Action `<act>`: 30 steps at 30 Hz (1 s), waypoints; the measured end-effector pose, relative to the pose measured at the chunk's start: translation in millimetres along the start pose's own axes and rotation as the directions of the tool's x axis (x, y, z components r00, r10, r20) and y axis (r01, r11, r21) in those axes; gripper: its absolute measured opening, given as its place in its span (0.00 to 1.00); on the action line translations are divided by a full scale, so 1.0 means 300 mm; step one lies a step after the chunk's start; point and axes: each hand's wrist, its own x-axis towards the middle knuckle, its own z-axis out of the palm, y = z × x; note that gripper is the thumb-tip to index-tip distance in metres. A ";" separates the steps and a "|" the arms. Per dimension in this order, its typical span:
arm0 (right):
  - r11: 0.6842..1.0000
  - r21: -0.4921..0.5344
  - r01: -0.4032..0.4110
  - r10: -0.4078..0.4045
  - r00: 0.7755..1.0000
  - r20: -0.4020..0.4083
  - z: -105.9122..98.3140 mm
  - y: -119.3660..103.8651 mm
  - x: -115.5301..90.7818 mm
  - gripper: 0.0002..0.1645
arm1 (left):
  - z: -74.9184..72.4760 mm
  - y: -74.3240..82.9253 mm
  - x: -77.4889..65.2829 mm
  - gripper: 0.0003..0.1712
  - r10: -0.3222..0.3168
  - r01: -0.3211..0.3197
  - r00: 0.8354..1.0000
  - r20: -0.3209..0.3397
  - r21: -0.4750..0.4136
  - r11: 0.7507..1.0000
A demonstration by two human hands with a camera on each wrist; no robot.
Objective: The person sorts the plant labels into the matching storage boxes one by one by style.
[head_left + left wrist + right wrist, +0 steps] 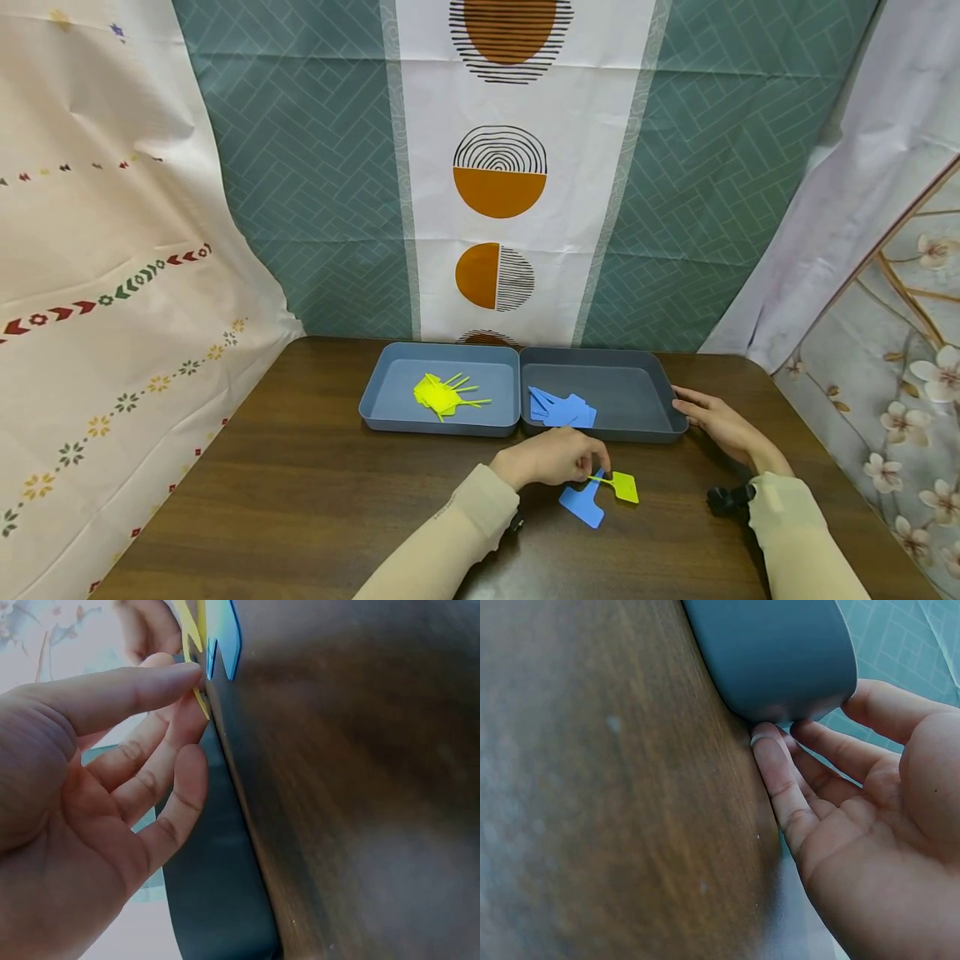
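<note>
My left hand (555,457) pinches the thin stem of a yellow plant label (624,487) between thumb and index finger, in front of the dark grey tray (637,434). Just below the fingers lies a T-shaped blue plant label (583,505), crossed by the yellow stem in the head view. In the left wrist view both the yellow label (192,630) and the blue label (223,637) show beyond the thumb tip. My right hand (723,427) rests at the right end of the dark tray; its fairly straight fingers (780,769) touch the tray's outer wall (780,660).
A blue-grey tray (382,400) stands against the dark one and holds a pile of yellow labels (438,395). Several blue labels (562,410) lie in the dark tray's left front corner. Patterned cloths hang behind the wooden table (300,500) and at both sides.
</note>
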 end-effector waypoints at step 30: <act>1.000 -0.027 -0.016 0.016 1.000 0.002 0.005 -0.002 -0.003 0.45 | -0.086 0.000 -0.038 0.13 -0.012 0.007 0.999 -0.037 -0.135 0.991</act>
